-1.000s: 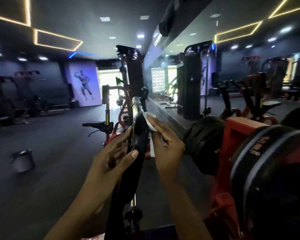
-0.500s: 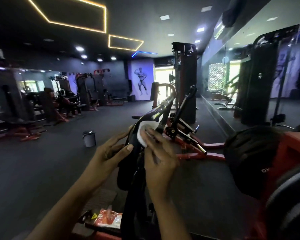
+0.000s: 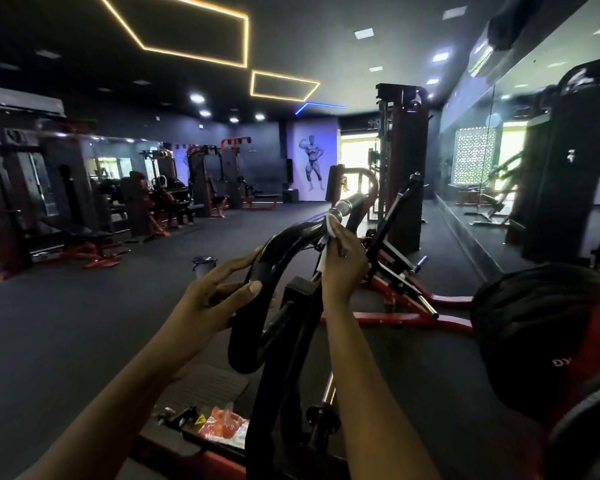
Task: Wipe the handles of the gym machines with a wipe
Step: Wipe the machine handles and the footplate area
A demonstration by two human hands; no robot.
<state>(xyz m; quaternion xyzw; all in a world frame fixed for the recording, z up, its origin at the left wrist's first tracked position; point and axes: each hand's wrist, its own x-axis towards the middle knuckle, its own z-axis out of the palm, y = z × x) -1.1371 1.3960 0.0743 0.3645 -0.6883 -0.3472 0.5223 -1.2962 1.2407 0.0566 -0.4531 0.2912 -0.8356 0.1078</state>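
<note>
Right hand (image 3: pixel 343 259) pinched the wipe (image 3: pixel 330 226) on the handle (image 3: pixel 288 239), which ran off far-right; left hand (image 3: pixel 215 296) rested nearer, fingers straight.

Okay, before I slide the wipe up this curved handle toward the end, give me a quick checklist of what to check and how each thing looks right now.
1. Wipe in hand: ok. The right hand holds the white wipe against the black handle.
2. Handle steadied: ok. The left hand rests on its lower curve, fingers fairly straight.
3. Path ahead: ok. The chrome end just beyond the wipe is uncovered.
4. Wipe clean enough: cannot tell; the fingers hide most of it.
5. Lower curve wiped: cannot tell.
6. Bucket out of the way: ok. The bucket stands on the floor, apart from the machine.
</note>
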